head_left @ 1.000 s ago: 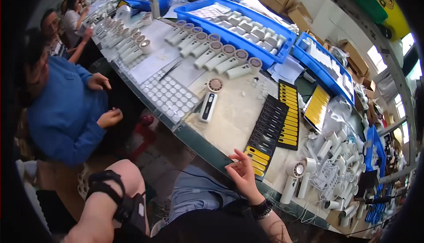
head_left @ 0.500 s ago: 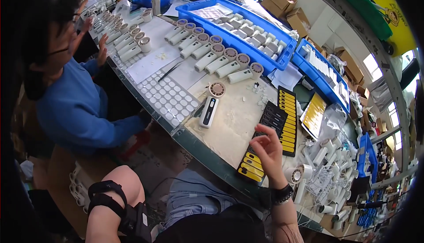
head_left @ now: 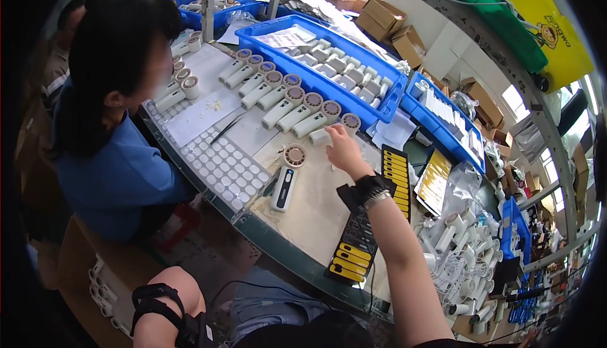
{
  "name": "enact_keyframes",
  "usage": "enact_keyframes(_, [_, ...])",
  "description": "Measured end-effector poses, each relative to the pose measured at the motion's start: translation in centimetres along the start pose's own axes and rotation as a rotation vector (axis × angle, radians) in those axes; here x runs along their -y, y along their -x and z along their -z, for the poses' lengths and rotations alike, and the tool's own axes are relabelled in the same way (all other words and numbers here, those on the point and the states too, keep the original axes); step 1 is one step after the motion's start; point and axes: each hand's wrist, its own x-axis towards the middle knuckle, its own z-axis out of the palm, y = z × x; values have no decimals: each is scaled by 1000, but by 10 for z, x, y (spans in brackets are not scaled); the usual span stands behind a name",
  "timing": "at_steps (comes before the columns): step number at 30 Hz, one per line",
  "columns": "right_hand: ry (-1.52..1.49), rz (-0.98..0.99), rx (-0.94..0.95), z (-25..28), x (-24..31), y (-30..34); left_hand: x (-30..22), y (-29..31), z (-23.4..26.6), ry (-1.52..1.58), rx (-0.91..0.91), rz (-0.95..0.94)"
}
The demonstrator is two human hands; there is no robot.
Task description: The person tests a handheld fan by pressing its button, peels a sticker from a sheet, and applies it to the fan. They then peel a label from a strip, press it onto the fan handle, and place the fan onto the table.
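My right hand (head_left: 344, 150) is stretched over the table, at the handle of the rightmost handheld fan (head_left: 318, 136) in a row. Its thumb and fingers are apart beside that handle; whether they touch it I cannot make out. Nearer to me lies another white handheld fan (head_left: 284, 190) with a black front panel and a round, brown-and-white head (head_left: 294, 155). Under my right forearm is a black tray with yellow strips (head_left: 349, 261). Of my left arm only a bare, strapped part (head_left: 169, 291) shows at the lower left; the hand is out of the picture.
Behind the fan row stands a blue bin (head_left: 386, 111) of white-and-grey parts. A sheet of round white stickers (head_left: 218, 171) and tweezers (head_left: 226, 128) lie left. Tangled fans and cables (head_left: 465, 259) crowd the right. A co-worker in blue (head_left: 120, 171) sits at the left.
My right hand has moved forward and left, from above the black tray to the rightmost fan of the row. The co-worker has leaned toward the table. The view has shifted slightly.
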Motion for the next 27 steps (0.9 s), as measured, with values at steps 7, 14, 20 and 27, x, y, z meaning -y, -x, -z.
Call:
enact_keyframes(7, [216, -44, 194, -18, 14, -30, 12, 0, 6, -108, -59, 40])
enact_keyframes(14, [332, -15, 151, 13, -9, -23, 38, 12, 15, -16, -10, -166])
enact_keyframes(20, [-60, 147, 127, 104, 39, 44, 67, 72, 22, 128, -405, -79])
enact_keyframes(27, [155, 394, 500, 99, 110, 155, 128, 136, -19, -377, -357, 946])
